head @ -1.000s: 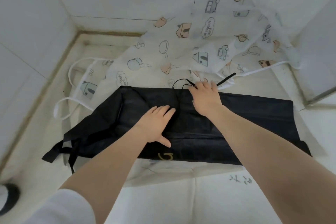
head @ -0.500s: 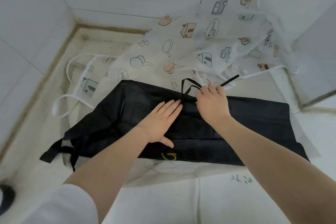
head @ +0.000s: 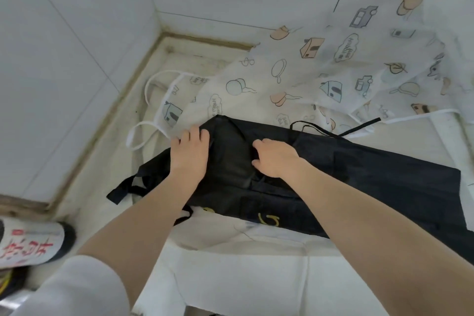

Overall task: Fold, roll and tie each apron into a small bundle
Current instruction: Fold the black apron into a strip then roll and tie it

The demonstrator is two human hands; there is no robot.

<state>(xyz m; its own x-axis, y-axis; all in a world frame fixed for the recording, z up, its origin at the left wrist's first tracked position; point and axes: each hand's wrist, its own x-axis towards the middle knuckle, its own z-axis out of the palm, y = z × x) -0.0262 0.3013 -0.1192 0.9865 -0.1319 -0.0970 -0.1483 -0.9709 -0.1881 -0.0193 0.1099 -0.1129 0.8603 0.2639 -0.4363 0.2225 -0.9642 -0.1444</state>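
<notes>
Person, head-camera view. Two bare hands: left hand (head: 189, 152), right hand (head: 275, 159), no rings, gloves or watch visible. Both forearms uncovered from wrist to near the elbow. Plain white, soft fabric sleeve (head: 77, 287) on the left upper arm, pushed up. Right sleeve out of frame.

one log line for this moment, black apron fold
stage: folding, not rolled or tied | left hand: grips left end of black apron | right hand: presses its middle | printed apron: spread out behind
</notes>
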